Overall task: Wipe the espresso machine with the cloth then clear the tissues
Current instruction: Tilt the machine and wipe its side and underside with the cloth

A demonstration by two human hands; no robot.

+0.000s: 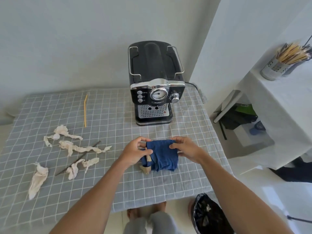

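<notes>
Both hands' fingers pinch the cloth; next, probably lift it to the espresso machine beyond them.

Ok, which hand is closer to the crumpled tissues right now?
Left. The left hand pinches the blue cloth's left edge, on the tissues' side; the right hand holds the cloth's far edge, farther away.

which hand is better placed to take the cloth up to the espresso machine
Right, probably. Both hands pinch the blue cloth, but the right hand sits almost straight below the espresso machine, while the left hand lies further toward the tissues.
</notes>
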